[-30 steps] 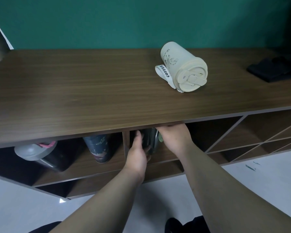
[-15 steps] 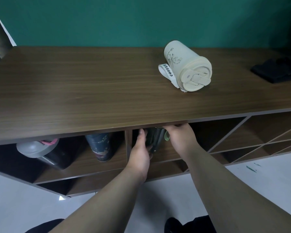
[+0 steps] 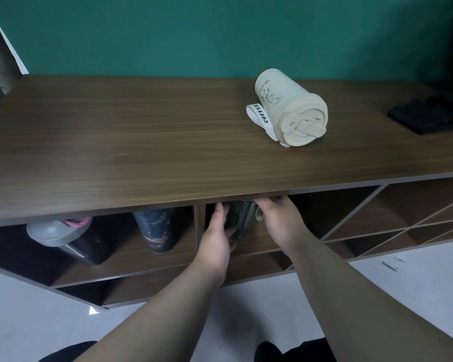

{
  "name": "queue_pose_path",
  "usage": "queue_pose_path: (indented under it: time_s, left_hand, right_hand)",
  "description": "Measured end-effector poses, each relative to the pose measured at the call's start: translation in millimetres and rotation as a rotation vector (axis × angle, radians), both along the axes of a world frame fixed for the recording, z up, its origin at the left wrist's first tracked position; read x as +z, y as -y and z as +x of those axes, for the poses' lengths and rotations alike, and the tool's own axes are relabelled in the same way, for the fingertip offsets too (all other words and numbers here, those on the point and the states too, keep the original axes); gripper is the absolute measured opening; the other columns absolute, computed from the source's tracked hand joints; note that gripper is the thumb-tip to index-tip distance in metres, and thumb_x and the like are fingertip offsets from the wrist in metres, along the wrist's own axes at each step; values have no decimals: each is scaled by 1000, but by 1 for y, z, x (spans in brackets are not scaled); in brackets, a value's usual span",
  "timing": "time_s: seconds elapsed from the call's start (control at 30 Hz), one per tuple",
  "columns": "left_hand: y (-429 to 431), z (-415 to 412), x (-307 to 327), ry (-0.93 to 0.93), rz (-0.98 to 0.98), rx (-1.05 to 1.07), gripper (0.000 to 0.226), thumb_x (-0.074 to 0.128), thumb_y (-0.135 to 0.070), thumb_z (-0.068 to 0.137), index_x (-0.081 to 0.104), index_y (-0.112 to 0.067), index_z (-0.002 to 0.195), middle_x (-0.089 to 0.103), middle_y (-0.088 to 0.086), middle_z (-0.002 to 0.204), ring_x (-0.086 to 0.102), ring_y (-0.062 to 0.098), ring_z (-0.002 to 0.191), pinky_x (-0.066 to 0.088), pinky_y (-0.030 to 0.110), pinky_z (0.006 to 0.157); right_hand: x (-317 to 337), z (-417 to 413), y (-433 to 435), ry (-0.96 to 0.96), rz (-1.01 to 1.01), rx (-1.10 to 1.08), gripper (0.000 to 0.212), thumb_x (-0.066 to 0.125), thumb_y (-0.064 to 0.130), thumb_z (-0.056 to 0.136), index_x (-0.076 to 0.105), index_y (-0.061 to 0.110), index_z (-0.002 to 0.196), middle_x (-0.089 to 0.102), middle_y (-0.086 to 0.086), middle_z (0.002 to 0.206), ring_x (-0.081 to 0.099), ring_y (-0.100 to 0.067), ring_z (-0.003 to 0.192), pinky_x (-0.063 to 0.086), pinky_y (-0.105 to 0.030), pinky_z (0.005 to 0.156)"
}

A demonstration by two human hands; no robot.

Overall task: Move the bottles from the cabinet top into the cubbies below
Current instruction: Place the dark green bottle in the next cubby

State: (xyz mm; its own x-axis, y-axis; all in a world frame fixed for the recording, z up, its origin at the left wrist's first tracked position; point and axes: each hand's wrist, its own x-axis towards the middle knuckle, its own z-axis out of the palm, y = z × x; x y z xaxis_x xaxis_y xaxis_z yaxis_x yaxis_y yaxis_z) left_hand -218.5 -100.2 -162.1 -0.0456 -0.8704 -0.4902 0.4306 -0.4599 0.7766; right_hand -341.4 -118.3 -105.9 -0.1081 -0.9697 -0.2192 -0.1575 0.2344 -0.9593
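A cream tumbler (image 3: 290, 107) with a white "COFFEE" strap lies on its side on the brown cabinet top (image 3: 141, 142). Below, in the middle cubby, a dark bottle (image 3: 239, 216) with a pale green loop stands between my hands. My left hand (image 3: 216, 237) wraps its lower left side, and my right hand (image 3: 280, 220) holds its upper right, fingers partly hidden under the top's edge. A navy patterned tumbler (image 3: 156, 229) stands in the cubby to the left. Further left a dark shaker with a grey lid (image 3: 60, 237) leans tilted.
A black folded cloth (image 3: 429, 114) lies at the right end of the cabinet top. Diagonal-divided cubbies (image 3: 392, 218) sit to the right. The teal wall (image 3: 220, 35) backs the cabinet, and pale floor (image 3: 259, 309) lies below.
My hands stay on the dark bottle in the middle cubby. The right hand has shifted slightly right and outward, showing more of the bottle and its green loop. My view has tilted a little.
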Motion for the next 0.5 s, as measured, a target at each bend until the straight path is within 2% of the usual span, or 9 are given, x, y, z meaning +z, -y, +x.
queue_pose_path:
  time_s: [0.1,0.17,0.23,0.3,0.4,0.47,0.5]
  left_hand:
    - [-4,1,4,18,-21,-32,58,31,-62,98,45,-34,147,54,-25,109,52,13,120,33,43,114]
    - [-7,2,8,29,-26,-50,59,30,-62,98,42,-33,148,52,-17,124,51,14,120,31,45,116]
    - [-10,4,11,35,-27,-64,60,31,-62,98,40,-31,149,47,-8,140,51,16,119,31,46,116]
    - [-16,5,14,43,-19,-92,63,31,-63,97,39,-31,150,41,-3,152,50,16,118,30,47,115]
    - [-29,7,22,69,-17,-199,79,35,-75,85,42,-31,149,42,-2,156,50,19,125,26,51,118]
    - [-39,8,30,68,-34,-277,95,37,-81,68,46,-28,147,49,0,151,51,21,130,30,49,116]
    - [-42,9,34,72,-49,-305,95,37,-81,64,51,-27,142,52,1,148,53,21,128,34,47,112]
  right_hand:
    - [3,-2,-3,-14,2,44,31,72,48,85,57,45,112,64,32,107,55,11,101,38,-18,87]
    - [4,-4,-6,-68,7,33,37,73,47,82,58,44,116,65,28,114,57,4,110,39,-24,95]
    - [8,-8,-10,-211,43,22,55,75,50,75,54,40,125,63,21,123,57,-7,119,40,-32,102]
    - [21,-15,-19,-424,119,97,65,71,49,76,50,33,135,59,12,128,55,-13,118,40,-36,99]
    - [42,-22,-38,-576,273,302,43,60,35,94,55,21,134,59,5,115,52,-9,98,39,-32,85]
    - [55,-24,-51,-620,259,322,33,55,29,95,62,25,128,67,4,116,60,-10,98,48,-34,85]
    - [62,-24,-56,-615,217,283,26,54,26,95,68,28,117,72,4,109,65,-11,94,53,-35,86]
